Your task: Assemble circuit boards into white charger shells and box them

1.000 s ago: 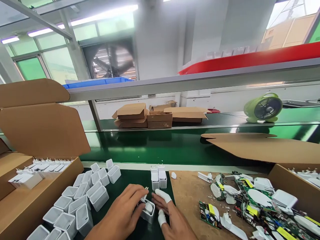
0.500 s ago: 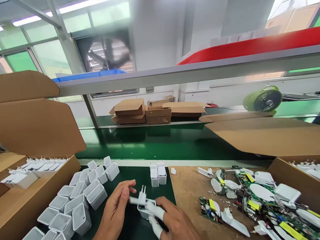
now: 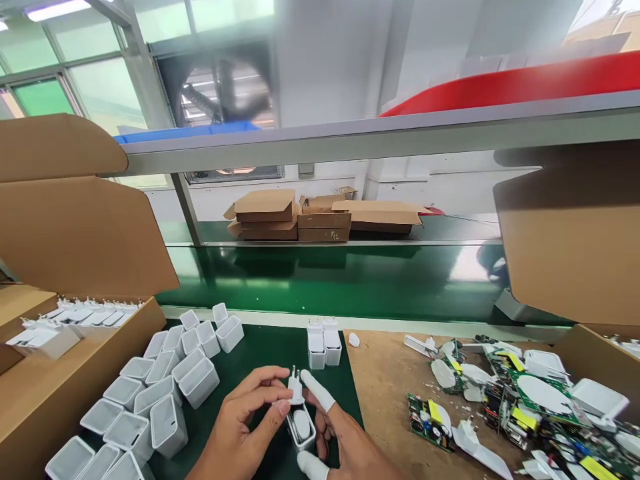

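Note:
A white adapter case [image 3: 303,437] is held low between my hands, open side up, with a white part inside. At its far end a white plug piece [image 3: 296,388] points its two pins away from me. My left hand [image 3: 245,417] is closed, thumb and forefinger pinching the plug piece. My right hand [image 3: 345,430] grips the case from the right; white covers sheathe its thumb and forefinger. That forefinger rests beside the plug piece. Several empty white cases [image 3: 165,407] stand left of my left hand. Two white adapters [image 3: 324,347] with plugs stand farther back.
Green circuit boards [image 3: 530,393] with white parts are heaped on the brown board [image 3: 380,400] at right. An open carton [image 3: 115,360] of white plug pieces stands left, another carton [image 3: 575,347] right. A shelf [image 3: 350,137] crosses overhead; cardboard boxes [image 3: 320,223] sit behind.
My left hand has closed on the plug piece, and the case has turned lengthwise away from me. At right, the carton's flap has swung up, hiding the green fan. The view has shifted slightly.

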A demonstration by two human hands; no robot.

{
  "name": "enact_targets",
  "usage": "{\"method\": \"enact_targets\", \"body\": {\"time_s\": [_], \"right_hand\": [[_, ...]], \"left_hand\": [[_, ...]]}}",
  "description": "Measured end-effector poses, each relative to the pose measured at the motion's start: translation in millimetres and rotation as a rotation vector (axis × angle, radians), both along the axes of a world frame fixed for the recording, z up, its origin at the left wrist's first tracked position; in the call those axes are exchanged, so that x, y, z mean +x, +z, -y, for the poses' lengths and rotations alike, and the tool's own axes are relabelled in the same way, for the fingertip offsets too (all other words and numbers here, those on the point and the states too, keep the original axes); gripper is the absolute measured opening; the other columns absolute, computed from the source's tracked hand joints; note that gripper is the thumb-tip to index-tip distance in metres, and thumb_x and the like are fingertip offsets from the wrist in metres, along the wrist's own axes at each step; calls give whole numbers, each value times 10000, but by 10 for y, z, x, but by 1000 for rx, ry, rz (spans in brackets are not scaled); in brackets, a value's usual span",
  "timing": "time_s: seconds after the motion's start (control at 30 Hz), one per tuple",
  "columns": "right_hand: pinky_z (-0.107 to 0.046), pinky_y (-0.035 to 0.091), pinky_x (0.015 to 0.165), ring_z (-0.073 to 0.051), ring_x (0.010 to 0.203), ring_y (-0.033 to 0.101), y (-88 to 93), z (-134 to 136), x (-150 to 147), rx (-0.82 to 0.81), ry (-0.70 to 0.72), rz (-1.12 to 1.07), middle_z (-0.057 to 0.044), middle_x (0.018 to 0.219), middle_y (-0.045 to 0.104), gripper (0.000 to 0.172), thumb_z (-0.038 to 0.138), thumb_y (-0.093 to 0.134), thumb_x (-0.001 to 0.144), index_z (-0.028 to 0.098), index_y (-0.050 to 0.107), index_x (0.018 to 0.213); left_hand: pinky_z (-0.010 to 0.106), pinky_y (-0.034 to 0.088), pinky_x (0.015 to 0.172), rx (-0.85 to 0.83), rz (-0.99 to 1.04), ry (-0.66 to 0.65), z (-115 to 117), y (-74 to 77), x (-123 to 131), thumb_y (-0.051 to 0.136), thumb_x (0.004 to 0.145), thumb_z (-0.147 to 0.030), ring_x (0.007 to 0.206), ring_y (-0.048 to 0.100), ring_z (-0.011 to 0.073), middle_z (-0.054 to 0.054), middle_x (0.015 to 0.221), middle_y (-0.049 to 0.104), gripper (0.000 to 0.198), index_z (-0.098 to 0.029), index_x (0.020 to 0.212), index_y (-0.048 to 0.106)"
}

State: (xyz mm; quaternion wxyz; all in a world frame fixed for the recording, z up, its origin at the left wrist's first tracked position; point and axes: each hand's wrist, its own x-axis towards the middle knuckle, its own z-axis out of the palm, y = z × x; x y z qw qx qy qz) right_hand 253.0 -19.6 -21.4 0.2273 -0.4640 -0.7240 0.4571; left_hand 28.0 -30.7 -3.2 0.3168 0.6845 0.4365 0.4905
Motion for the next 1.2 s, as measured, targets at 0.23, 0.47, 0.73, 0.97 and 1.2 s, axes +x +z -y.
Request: {"method": "enact_targets", "body": {"time_s": [0.23,0.47,0.73,0.97,1.2], "right_hand": [[-461,444,1146,-306,1275,597,10,-34,-18,-60,26,-90,-125,1429,602,991,369,801,783,239,323,1641],[-401,539,869,-248,899,644,42,17,-46,7,7,23,-54,1041,666,890,329,720,801,186,370,1607],[-362,516,817,-228,890,634,99,52,-3,13,20,6,-37,1028,650,715,301,702,796,215,508,1479],[-387,518,870,-220,916,627,45,-20,-80,-149,50,-437,-56,1102,667,938,412,842,729,232,414,1545],[-369,514,850,-298,1103,660,313,-88,6,-315,43,-788,-82,1177,739,757,512,860,686,228,622,1346]], "left_hand": [[448,602,921,9,-138,-227,24,117,14,731,983,-427,1005,700,247,109,1321,766,195,-322,1090,855],[382,606,860,270,-280,24,25,-86,98,813,920,-339,989,707,247,122,1190,749,140,-226,959,741],[298,614,734,267,-364,-14,92,-51,114,704,995,-403,856,712,214,106,1018,688,244,-199,865,745],[424,521,1144,-37,-297,-186,189,99,-1,619,1023,-261,1350,628,281,98,1472,625,368,-361,1367,708],[460,495,1162,-129,32,-181,225,91,39,790,889,-228,1367,598,296,103,1529,585,716,-334,1540,510]]}}
